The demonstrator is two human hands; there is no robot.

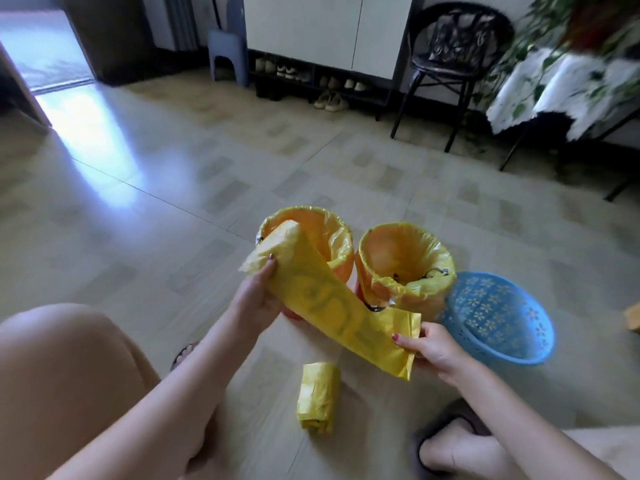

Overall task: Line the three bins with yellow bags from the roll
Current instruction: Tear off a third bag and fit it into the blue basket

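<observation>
A flat, folded yellow bag (325, 303) stretches between my hands above the floor. My left hand (254, 296) pinches its upper end, and my right hand (429, 344) grips its lower end. Behind the bag stand two orange bins, the left bin (332, 237) and the right bin (405, 258), each with a yellow liner over its rim. A blue perforated basket (498, 317) lies tilted on the floor at the right, with no liner in it. The yellow roll (317, 393) rests on the floor between my feet.
My knees and slippered feet (450, 441) frame the bottom of the view. A black chair (450, 64), a shoe cabinet (325, 46) with several shoes, a grey stool (225, 60) and a cloth-covered table (568, 88) with plants line the far wall. An open doorway is at the far left.
</observation>
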